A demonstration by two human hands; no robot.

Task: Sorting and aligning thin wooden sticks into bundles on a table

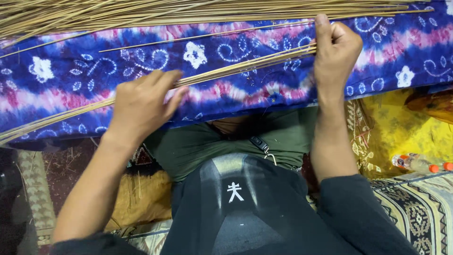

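Note:
A bundle of thin straw-coloured sticks (245, 66) lies slanted across a blue, purple and pink patterned cloth (61, 75). My right hand (336, 52) is closed around the upper right end of the bundle. My left hand (141, 101) grips the same bundle lower down, fingers curled over the sticks. The bundle's far end runs off the left edge (19, 130). A single loose stick (203, 37) lies on the cloth above the bundle.
A large heap of the same sticks (141, 12) spreads along the top. A small plastic bottle with orange caps (420, 163) lies at the right on patterned mats (420, 212). Yellow cloth (401, 127) sits beside it. A clip and key fob (262, 146) hang at my waist.

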